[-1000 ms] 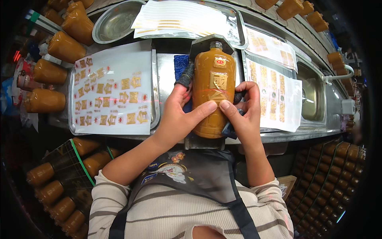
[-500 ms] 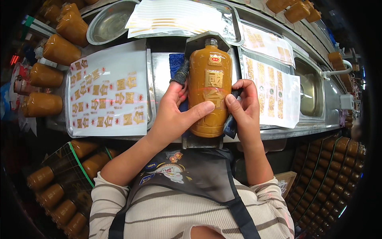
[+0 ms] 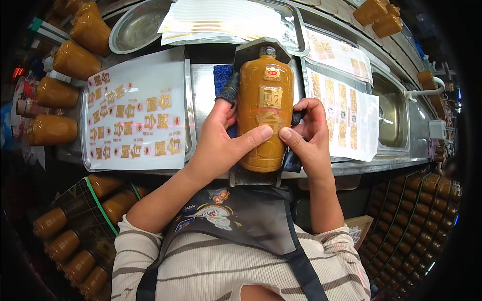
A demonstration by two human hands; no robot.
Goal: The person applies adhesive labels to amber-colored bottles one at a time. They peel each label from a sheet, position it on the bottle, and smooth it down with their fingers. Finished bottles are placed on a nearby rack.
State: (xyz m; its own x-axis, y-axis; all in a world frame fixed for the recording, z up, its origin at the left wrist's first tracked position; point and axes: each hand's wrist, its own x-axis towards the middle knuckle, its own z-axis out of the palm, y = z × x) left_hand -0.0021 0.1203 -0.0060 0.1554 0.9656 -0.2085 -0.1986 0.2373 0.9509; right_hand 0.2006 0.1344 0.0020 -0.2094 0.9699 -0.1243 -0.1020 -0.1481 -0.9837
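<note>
A brown ceramic-looking bottle (image 3: 251,118) with a bare, transparent neck lies face up in a dark grey cradle (image 3: 243,51) in front of me. Its front carries a red-and-gold emblem (image 3: 272,74) above two raised gold characters. My left hand (image 3: 221,138) is wrapped round the bottle's left side, a dark cover on one finger. My left thumb presses just beneath the lower gold character (image 3: 268,118). From the right side, my right hand (image 3: 312,140) grips the bottle with its thumb beside that character. Its other fingertips are partly hidden, and dark material shows behind them.
On the left, a tray holds a white sheet of gold and red stickers (image 3: 115,150). More sticker sheets (image 3: 364,125) lie right, before a sink (image 3: 394,118). Striped sheets (image 3: 221,20) and a metal bowl (image 3: 138,30) stand behind. Brown bottles (image 3: 57,93) line the left; crated bottles (image 3: 65,246) stand below.
My right thumb has slid slightly down and inward across the bottle's front, nearer my left thumb. The left hand and the bottle have barely shifted.
</note>
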